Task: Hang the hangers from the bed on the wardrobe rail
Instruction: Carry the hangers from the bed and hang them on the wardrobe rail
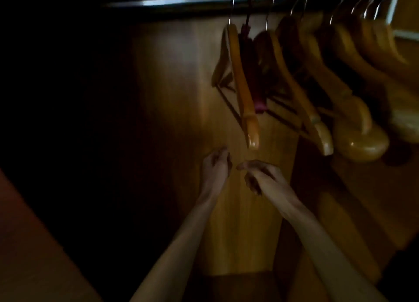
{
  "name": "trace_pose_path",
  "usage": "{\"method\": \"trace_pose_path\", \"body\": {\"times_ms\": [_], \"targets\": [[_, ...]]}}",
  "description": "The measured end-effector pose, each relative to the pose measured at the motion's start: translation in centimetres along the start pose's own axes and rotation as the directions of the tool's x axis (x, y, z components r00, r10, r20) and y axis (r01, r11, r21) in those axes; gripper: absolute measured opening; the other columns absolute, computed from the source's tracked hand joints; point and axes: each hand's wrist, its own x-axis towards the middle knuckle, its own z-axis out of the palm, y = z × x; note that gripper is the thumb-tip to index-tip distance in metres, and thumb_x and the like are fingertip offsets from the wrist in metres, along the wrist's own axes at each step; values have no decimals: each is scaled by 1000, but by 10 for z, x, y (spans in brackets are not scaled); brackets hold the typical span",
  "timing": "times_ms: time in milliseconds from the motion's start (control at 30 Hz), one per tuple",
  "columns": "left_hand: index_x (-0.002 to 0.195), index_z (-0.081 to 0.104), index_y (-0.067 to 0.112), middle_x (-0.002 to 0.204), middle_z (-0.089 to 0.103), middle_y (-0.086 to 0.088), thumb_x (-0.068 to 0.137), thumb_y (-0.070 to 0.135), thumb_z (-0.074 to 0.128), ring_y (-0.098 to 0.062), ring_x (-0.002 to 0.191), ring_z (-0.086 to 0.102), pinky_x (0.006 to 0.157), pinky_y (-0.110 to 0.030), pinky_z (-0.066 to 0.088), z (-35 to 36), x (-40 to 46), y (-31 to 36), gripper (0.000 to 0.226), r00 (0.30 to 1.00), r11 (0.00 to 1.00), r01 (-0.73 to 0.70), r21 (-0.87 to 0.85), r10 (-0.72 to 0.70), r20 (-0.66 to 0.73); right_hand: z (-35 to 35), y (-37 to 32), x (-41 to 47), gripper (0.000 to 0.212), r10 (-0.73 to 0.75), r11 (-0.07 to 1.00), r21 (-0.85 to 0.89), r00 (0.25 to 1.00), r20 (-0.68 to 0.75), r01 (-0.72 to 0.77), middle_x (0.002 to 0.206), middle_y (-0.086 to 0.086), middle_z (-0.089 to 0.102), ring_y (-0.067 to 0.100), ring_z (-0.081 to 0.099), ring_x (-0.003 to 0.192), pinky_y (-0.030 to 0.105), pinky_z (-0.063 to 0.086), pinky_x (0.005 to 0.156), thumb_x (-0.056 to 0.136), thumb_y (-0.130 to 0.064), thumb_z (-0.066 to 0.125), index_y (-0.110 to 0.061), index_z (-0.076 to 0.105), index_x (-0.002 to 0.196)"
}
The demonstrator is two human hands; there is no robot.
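- No text, label, brand, number or sign can be read anywhere in the dim, blurred picture.
- The wooden hangers [247, 86] and the metal rail [181, 1] carry no writing that shows.

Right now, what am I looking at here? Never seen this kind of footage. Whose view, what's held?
It is one picture from a camera worn on a person's head, looking forward and down into a dim wooden wardrobe. No robot: two bare arms reach in. The left hand and right hand hang below the hangers with fingers loosely curled, holding nothing. Across the top runs a metal rail. A row of wooden hangers hangs from it on the right side; the nearest hanger hangs just above the hands. The left side is too dark to read.
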Motion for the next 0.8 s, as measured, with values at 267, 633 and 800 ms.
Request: {"method": "trace_pose_path", "body": {"times_ms": [267, 633, 800], "targets": [[76, 68, 26, 63, 65, 11, 96, 31, 66, 7, 51, 56, 58, -18, 44, 4, -72, -143, 21, 898, 861, 219, 460, -362, 250, 4, 148, -49, 7, 259, 935, -290, 953, 158, -206, 91, -10, 72, 4, 67, 84, 21, 52, 71, 90, -33, 67, -32, 74, 91], [95, 72, 28, 88, 74, 9, 91, 47, 68, -7, 82, 69, 70, -24, 55, 57, -135, -264, 20, 634, 698, 251, 671, -642, 431, -19, 259, -156, 11, 517, 789, -363, 855, -43, -496, 81, -5, 69, 18, 68, 81, 39, 55, 78, 90, -18, 69, -25, 67, 82], [89, 64, 8, 68, 60, 4, 97, 17, 65, -8, 59, 56, 51, -14, 43, 97, -180, -318, 12, 399, 660, 71, 748, -706, 585, -23, 313, -241, 14, 702, 613, -271, 669, -245, -742, 91, -3, 73, 13, 67, 86, 29, 52, 79, 89, -20, 66, -18, 76, 99]]}}
